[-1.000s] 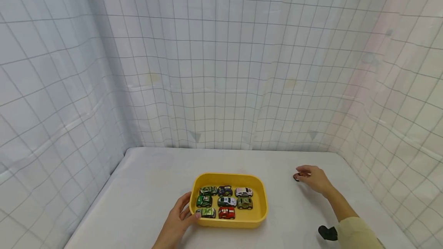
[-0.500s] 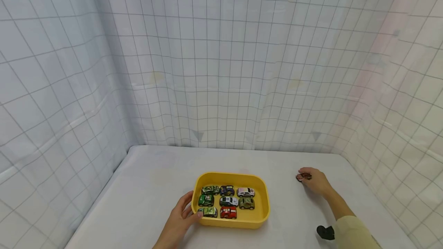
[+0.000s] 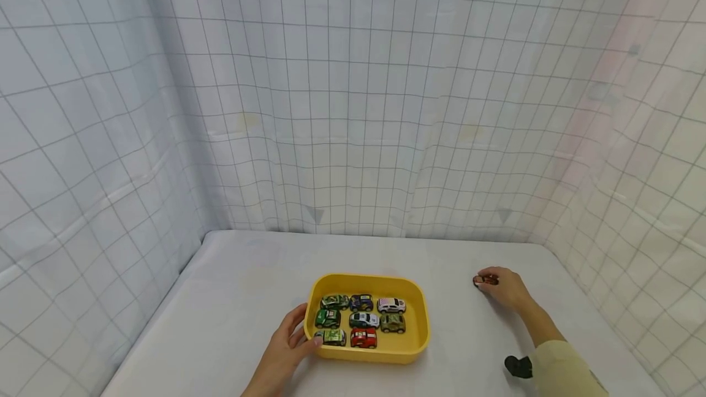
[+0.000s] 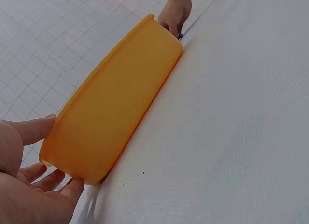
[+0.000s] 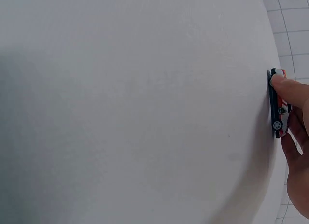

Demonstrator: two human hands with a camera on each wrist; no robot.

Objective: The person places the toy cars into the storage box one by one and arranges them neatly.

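Observation:
A yellow plastic tray [image 3: 375,357] stands on the white table with several toy cars in it. My left hand [image 3: 281,351] grips its near left corner. In the left wrist view the thumb [image 4: 36,130] lies at the rim and the fingertips bear on the end wall of the tray [image 4: 111,98]. Off to the right, my right hand [image 3: 510,290] pinches a reddish toy car [image 3: 481,280] low over the table. The right wrist view shows this toy car [image 5: 277,122] side-on, red and white with a dark base, thumb on one side; the fingers partly hide it.
Inside the tray are a red car [image 3: 363,339], a white car [image 3: 391,305], a camouflage car [image 3: 393,323] and a green car [image 3: 328,318], among others. A black object [image 3: 517,367] lies beside the right sleeve [image 3: 565,369]. Gridded white curtains [image 3: 353,109] enclose the table's back and sides.
The right hand has shifted slightly and more of the toy car shows between its fingers. The left hand keeps its grip on the tray. The head view has moved a little.

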